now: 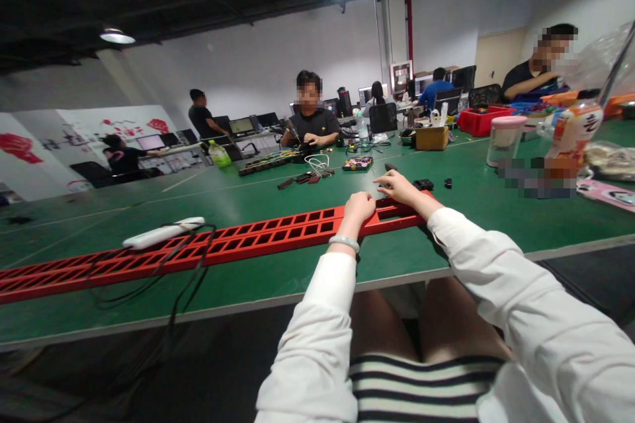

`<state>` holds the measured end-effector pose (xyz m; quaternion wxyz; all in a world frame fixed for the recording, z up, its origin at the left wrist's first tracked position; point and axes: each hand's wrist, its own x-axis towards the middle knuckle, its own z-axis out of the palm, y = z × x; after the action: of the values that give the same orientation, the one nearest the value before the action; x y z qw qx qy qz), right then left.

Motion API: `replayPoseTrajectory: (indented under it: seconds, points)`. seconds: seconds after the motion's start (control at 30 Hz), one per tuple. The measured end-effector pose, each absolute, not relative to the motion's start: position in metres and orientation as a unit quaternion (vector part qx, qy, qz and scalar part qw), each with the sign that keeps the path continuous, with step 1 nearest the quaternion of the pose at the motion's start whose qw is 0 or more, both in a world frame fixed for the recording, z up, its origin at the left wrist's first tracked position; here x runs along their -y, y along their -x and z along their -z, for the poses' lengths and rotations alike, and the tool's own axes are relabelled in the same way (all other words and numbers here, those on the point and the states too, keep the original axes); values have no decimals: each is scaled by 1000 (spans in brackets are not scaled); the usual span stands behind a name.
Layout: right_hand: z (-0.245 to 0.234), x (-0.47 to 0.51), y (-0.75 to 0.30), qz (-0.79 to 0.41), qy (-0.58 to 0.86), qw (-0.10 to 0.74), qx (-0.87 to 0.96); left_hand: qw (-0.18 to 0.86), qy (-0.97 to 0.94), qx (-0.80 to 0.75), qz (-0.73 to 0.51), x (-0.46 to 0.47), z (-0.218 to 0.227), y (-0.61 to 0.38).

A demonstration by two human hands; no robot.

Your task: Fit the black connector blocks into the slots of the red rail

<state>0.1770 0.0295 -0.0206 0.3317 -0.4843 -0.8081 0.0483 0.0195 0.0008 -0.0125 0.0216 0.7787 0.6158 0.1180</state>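
Note:
A long red slotted plastic rail (258, 232) lies across the green table (278, 281), from the far left to just right of centre. My left hand (359, 207) rests on the rail near its right end, fingers curled into a loose fist on top of it. A pale bangle sits on that wrist. My right hand (399, 186) lies at the rail's right end with fingers bent over the far edge, gripping it. Both arms wear white sleeves.
A white power strip (163, 232) with black cables lies on the rail's left part. Small black parts (423, 184) sit beyond my right hand. A clear jar with a pink lid (504, 140), a drink bottle (574, 132) and a red bin (479, 121) stand right. Several people sit at the far side.

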Motion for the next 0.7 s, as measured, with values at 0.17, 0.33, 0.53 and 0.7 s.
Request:
replayPoseTrajectory:
  seconds: [0.17, 0.33, 0.53, 0.7]
  points:
    - [22, -24, -187, -53, 487, 362, 793, 24, -775, -620, -119, 2, 13, -20]
    - [23, -23, -188, -66, 489, 350, 796, 27, -779, -614, -121, 2, 13, -19]
    - [20, -20, -188, -94, 480, 336, 805, 30, -782, -610, -122, -1, 15, -19]
    - [20, -17, -188, -133, 484, 339, 796, 34, -781, -611, -121, -3, 15, -19]
